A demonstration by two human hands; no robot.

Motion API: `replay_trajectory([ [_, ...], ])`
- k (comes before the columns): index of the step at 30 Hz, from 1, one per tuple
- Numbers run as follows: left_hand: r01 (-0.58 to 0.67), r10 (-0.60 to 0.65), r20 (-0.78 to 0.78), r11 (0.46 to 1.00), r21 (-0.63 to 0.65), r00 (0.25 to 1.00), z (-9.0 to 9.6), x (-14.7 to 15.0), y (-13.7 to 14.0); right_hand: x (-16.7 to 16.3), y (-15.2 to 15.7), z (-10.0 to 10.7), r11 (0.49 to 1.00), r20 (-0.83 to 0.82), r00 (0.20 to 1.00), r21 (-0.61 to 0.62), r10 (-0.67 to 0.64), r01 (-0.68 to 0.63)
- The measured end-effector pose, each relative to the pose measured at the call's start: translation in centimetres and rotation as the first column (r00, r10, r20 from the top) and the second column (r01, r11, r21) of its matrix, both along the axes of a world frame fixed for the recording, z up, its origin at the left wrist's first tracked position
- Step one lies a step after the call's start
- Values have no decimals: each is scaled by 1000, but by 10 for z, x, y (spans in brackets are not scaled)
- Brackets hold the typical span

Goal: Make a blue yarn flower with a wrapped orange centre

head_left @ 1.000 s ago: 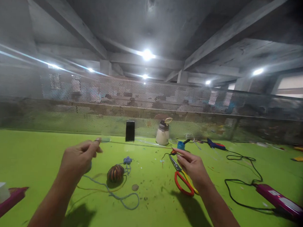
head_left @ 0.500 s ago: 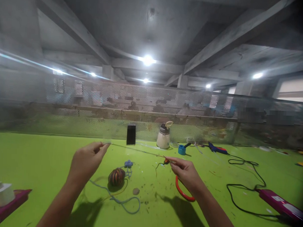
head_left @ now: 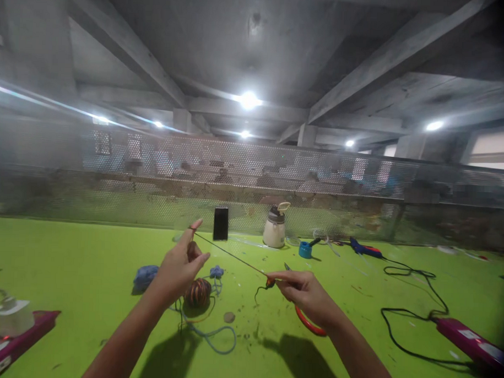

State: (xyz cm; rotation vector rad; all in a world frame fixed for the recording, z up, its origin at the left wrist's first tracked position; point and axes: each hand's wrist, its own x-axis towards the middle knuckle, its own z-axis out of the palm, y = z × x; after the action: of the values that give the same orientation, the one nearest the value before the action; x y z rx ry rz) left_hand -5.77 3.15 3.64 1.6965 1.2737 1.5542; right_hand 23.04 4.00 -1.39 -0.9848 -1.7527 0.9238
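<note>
My left hand (head_left: 181, 263) is raised, with its index finger pointing up and dark yarn (head_left: 233, 256) looped round it; the other fingers are curled. That strand runs taut down to my right hand (head_left: 304, 290), which pinches a small dark-and-orange yarn piece (head_left: 270, 282) with a loose tail hanging. Below my left hand lies a multicoloured ball of yarn (head_left: 197, 293), beside a small blue crocheted piece (head_left: 216, 271). A blue yarn ball (head_left: 145, 277) sits left of my wrist. Under my right hand shows a red handle (head_left: 310, 323), the rest of its tool mostly hidden.
At the back stand a dark phone (head_left: 220, 224) and a cream bottle (head_left: 274, 229). A blue pot (head_left: 305, 250) and a blue glue gun (head_left: 364, 248) are to the right. Power strips (head_left: 470, 340) lie at both sides. A perforated screen (head_left: 252, 178) borders the green table (head_left: 270, 366).
My left hand has moved right, and its index finger now stands up with the yarn round it instead of pinching. My right hand has dropped slightly, and the blue yarn ball has come into view.
</note>
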Motion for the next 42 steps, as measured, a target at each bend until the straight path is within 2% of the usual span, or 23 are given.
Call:
replay_trajectory([
  [2,-165,169,-224,986,33,960,-2,-7,5,-1,-3,1,997,31,997,-8,77,-77],
  [4,-134,126,-251,991,-17,960,-1,-16,4,-2,-6,4,988,35,988,-30,150,-149],
  [5,-80,61,-239,994,-72,969,1,-20,2,-3,-7,7,982,33,982,-42,186,-185],
  [6,70,-91,-134,985,-155,987,3,-23,-2,-3,-9,10,974,18,976,-66,217,-216],
  [7,229,-231,8,958,-174,973,7,-25,-6,-5,-10,14,969,11,972,-81,236,-234],
  [8,382,-364,135,911,-156,922,10,-26,-11,-6,-12,17,966,11,969,-88,247,-245],
  [11,514,-482,268,855,-62,834,19,-19,-19,-10,-14,26,939,6,948,-138,320,-316],
  [13,551,-513,386,834,14,767,20,-9,-18,-13,-15,28,917,8,928,-160,372,-366],
  [15,548,-498,379,836,-31,780,16,0,-12,-14,-15,28,901,-21,916,-175,400,-397],
  [17,402,-385,138,906,-131,912,9,8,-3,-14,-16,26,894,-57,912,-184,406,-409],
  [18,301,-302,16,943,-142,953,5,10,1,-14,-15,25,893,-74,912,-186,404,-410],
  [20,170,-186,-95,973,-154,978,-2,11,7,-13,-15,22,897,-96,916,-184,391,-402],
  [21,161,-180,-102,971,-175,978,-4,10,9,-12,-14,21,901,-104,919,-183,379,-392],
  [26,385,-393,30,877,-288,919,-6,7,2,-16,-11,20,927,-159,940,-180,303,-329],
  [28,475,-454,141,840,-261,880,-4,10,-3,-20,-11,19,929,-168,941,-180,294,-322],
  [30,582,-498,348,789,-200,794,-4,16,-6,-24,-13,18,936,-149,948,-174,281,-305],
  [32,647,-505,502,748,-152,702,-7,21,-6,-27,-15,17,955,-106,963,-139,247,-261],
  [33,652,-494,530,741,-158,689,-10,24,-5,-28,-17,16,966,-81,971,-112,224,-232],
  [35,602,-461,456,764,-233,761,-17,28,-2,-29,-19,14,982,-36,983,-55,181,-183],
  [37,478,-409,271,831,-284,872,-26,32,0,-29,-22,13,988,-20,988,-18,156,-156],
  [39,354,-333,122,896,-268,935,-32,37,1,-30,-24,11,988,-34,988,-22,154,-154],
  [41,341,-303,171,901,-267,937,-35,41,-1,-32,-25,9,982,-78,982,-64,173,-178],
  [42,387,-318,260,877,-284,912,-35,43,-4,-33,-25,8,976,-110,976,-94,187,-198],
])
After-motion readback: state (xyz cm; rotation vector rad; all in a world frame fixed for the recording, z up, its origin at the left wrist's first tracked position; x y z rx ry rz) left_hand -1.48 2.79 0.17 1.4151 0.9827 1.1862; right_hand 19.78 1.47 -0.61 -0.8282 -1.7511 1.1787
